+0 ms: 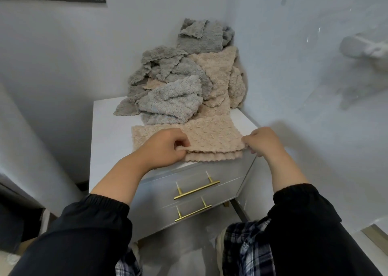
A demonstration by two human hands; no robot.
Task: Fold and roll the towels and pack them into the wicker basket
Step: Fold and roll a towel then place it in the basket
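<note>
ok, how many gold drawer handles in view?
2. The upper handle is on the top drawer, the lower handle on the drawer beneath, both on the white cabinet front below the beige towel. Any lower ones would be hidden.

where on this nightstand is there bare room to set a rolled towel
The nightstand is bare along its left edge, beside the beige towel and the towel pile. A smaller patch sits at the right edge, behind the right hand. The pile crowds the back corner; the left hand pinches the towel in front.
</note>
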